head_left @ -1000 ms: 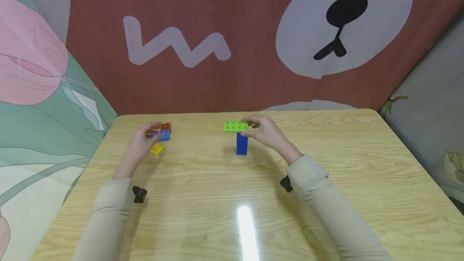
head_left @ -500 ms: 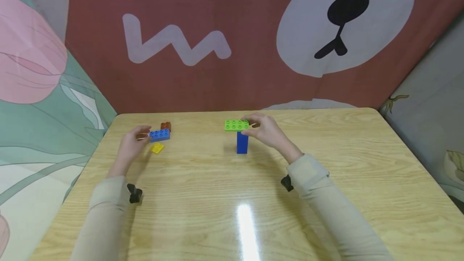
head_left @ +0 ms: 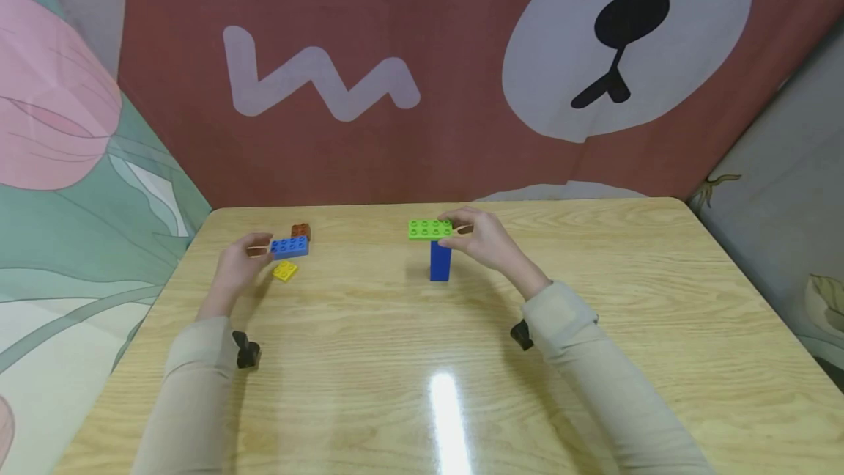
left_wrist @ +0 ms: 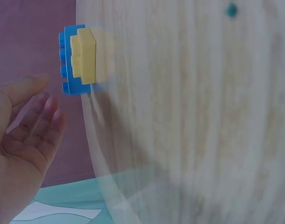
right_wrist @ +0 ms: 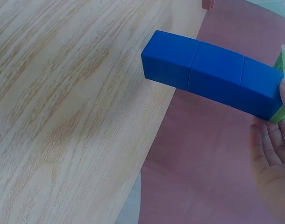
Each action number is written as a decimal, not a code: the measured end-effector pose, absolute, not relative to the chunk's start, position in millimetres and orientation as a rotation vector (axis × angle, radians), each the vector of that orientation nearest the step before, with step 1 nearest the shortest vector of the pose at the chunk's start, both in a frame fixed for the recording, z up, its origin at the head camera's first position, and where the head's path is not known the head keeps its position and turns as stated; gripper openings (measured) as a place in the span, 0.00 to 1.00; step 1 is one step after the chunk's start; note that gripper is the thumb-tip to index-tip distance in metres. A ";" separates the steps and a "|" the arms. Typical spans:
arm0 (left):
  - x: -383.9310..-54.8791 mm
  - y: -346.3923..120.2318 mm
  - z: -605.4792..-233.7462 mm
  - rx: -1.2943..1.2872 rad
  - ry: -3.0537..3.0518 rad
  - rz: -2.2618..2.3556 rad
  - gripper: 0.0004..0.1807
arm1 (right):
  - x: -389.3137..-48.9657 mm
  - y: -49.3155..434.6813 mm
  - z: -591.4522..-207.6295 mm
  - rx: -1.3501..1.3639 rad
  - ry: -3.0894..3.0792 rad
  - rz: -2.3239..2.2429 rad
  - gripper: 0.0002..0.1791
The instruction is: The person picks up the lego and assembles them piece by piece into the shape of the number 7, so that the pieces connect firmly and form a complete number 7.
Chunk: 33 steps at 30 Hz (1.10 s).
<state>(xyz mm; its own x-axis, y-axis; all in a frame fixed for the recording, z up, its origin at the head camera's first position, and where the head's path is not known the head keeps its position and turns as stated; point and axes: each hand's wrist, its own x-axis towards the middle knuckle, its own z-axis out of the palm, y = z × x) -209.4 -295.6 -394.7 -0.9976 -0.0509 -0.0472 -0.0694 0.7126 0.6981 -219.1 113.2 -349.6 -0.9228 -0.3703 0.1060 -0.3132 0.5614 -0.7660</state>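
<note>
Near the back middle of the table stands a tall blue column (head_left: 439,262), which the right wrist view shows as several stacked blue blocks (right_wrist: 212,72). A bright green studded brick (head_left: 425,230) lies flat across its top and sticks out to the left. My right hand (head_left: 484,240) pinches the green brick's right end between thumb and fingers. At the left, my left hand (head_left: 240,266) hovers beside a blue studded brick (head_left: 289,247), its fingers loosely bent. A gap separates fingertips and brick in the left wrist view. Close in front of it lies a small yellow brick (head_left: 285,270).
Just behind the blue brick sits a small brown brick (head_left: 300,231). The wooden table (head_left: 356,358) ends at a brown cloth backdrop (head_left: 369,160). A small teal spot (left_wrist: 231,10) in the left wrist view is too blurred to tell.
My left hand has drawn back to the left from the blue brick, leaving it on the table in full sight. The right hand stays at the green brick.
</note>
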 end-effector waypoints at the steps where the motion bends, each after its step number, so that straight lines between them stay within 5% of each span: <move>1: -209.4 -295.7 -395.1 -0.106 2.880 1.176 0.25 | -218.9 113.2 -349.4 -0.590 2.712 -1.317 0.24; 33: -215.2 -294.0 -408.1 -0.083 2.748 1.090 0.29 | -218.2 112.9 -350.2 -0.557 2.695 -1.309 0.24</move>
